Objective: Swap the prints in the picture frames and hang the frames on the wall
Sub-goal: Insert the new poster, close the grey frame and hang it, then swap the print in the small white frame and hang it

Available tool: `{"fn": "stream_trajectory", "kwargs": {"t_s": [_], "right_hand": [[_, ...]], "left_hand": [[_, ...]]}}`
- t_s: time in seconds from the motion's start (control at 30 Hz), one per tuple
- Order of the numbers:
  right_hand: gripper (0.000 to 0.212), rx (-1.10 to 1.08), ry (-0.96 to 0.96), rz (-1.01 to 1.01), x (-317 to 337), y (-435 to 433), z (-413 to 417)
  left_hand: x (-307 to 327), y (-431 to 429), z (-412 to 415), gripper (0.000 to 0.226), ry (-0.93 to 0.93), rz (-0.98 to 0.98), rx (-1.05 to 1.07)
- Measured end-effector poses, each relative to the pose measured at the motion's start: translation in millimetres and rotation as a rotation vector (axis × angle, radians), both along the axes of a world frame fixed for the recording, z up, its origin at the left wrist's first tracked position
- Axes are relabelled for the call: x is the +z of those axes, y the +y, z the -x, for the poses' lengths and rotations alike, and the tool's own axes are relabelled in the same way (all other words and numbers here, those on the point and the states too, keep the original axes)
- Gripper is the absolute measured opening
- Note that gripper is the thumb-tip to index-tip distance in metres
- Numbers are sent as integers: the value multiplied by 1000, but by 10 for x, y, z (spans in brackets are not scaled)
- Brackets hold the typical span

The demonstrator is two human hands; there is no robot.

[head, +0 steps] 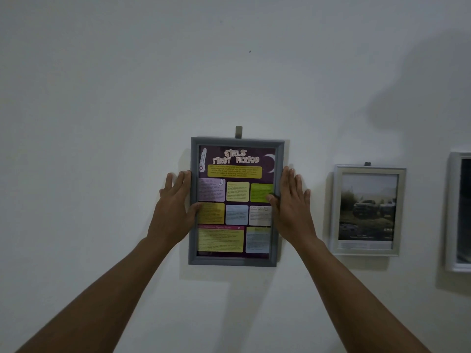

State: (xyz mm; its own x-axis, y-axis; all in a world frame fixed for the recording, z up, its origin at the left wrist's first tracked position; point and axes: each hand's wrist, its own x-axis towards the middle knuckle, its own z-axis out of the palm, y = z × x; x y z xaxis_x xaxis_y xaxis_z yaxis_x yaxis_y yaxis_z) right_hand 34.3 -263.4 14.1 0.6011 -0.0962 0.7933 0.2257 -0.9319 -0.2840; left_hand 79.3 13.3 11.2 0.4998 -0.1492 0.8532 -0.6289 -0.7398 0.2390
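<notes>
A grey picture frame (235, 142) with a purple poster print (237, 159) sits flat against the white wall, its hanger tab (238, 132) sticking up above the top edge. My left hand (175, 210) lies along the frame's left side, fingers straight on the wall and thumb on the glass. My right hand (290, 200) lies along the right side the same way, thumb on the front. Both hands hold the frame between them.
A white frame (369, 250) with a dark landscape print hangs to the right on its own hook (367, 164). The edge of another white frame (452, 212) shows at the far right. A small dark mark (250, 51) sits on the bare wall above.
</notes>
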Motion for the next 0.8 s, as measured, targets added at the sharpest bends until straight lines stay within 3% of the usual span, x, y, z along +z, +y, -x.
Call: {"fn": "stream_trajectory", "kwargs": {"t_s": [0.53, 0.7, 0.8], "right_hand": [[75, 26, 9, -33, 0, -10, 84], [72, 11, 20, -34, 13, 7, 307], [68, -4, 51, -58, 37, -27, 510]], "left_hand": [[22, -32, 69, 82, 19, 40, 3], [-18, -39, 195, 75, -45, 140, 18], [-54, -102, 324, 63, -193, 140, -17]]}}
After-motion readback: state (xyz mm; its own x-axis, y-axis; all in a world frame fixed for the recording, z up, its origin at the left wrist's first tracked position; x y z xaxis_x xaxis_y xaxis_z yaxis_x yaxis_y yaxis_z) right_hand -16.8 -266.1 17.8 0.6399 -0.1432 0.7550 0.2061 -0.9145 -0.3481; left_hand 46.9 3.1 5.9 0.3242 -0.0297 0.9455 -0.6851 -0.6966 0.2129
